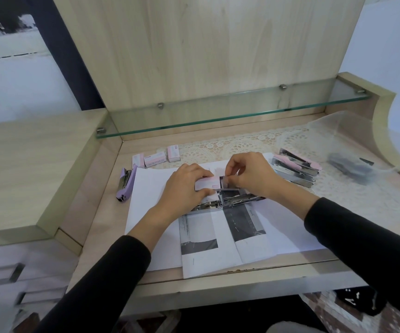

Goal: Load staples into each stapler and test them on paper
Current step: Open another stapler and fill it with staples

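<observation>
You're mid-loading, I'd judge: your left hand [184,186] grips the staple box [207,184], your right hand [249,174] pinches a strip [229,187] over the open stapler [232,200] on the paper [151,200], with the pink staplers [297,164] untested.

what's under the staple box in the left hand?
An open metal stapler lies on the paper below the staple box. Left hand grips the box; right hand pinches staples at its end. Hands cover part of the stapler; magazine contents unseen.
</observation>
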Motion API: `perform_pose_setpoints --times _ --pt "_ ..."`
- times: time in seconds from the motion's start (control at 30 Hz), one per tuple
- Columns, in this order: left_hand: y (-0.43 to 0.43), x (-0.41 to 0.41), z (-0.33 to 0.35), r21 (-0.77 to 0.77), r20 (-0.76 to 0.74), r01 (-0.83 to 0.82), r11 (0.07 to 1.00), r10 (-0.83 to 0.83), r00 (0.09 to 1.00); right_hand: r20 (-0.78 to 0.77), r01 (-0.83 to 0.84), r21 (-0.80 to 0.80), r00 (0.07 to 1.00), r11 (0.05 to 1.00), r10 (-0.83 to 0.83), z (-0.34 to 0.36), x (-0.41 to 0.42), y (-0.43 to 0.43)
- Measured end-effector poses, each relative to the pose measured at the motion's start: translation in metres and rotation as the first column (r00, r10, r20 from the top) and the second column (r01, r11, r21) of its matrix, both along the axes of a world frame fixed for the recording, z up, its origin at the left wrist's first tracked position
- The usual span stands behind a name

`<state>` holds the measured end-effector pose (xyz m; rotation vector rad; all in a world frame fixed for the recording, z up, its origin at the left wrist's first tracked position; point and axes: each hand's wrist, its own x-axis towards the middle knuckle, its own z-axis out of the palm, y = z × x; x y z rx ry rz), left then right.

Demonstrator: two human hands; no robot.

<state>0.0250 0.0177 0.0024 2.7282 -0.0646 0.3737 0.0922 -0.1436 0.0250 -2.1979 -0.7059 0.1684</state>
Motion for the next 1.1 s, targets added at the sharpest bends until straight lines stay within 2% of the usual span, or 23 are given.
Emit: perform_pose_setpoints --times 0.43,0.57,0.87,0.93,1.1 --pt "0.002 0.004 0.003 0.032 -0.103 0.018 0.999 -0.015 0.995 -0.024 0.030 0.025 0.999 0.999 -0.030 0.005 0.004 -0.014" --pt "0.002 0.004 0.007 0.058 -0.123 0.020 0.998 -0.013 0.992 -0.030 0.008 -0.060 0.999 0.998 -0.010 0.007 0.001 -0.015" --pt "0.002 0.003 0.007 0.047 -0.130 -0.004 0.999 0.010 0.991 0.119 -0.002 -0.301 0.992 0.954 0.040 0.012 -0.002 -0.010" --pt "0.002 0.003 0.008 0.036 -0.138 -0.004 0.999 0.009 0.990 0.102 0.005 -0.270 0.995 0.963 0.023 0.011 -0.001 -0.013" --pt "0.004 -0.002 0.012 0.000 -0.200 -0.006 1.000 0.006 0.980 -0.079 0.104 -0.027 0.991 0.994 -0.105 0.008 0.001 -0.023"
